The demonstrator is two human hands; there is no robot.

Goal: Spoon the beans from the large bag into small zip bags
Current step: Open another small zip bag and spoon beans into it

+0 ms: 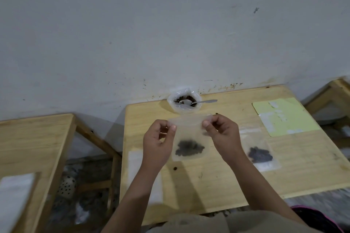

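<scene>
both hands (189,134) pinching the top corners of a small zip bag (189,138) of beans (190,148), above the table (217,181)

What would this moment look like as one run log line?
step: closing zip bag | left hand: grip on small zip bag top | right hand: same | spoon: in large bag | filled bag: on table

2 filled zip bags (189,138) (260,154) — 1 large bag (184,103), 1 spoon (198,101).
</scene>
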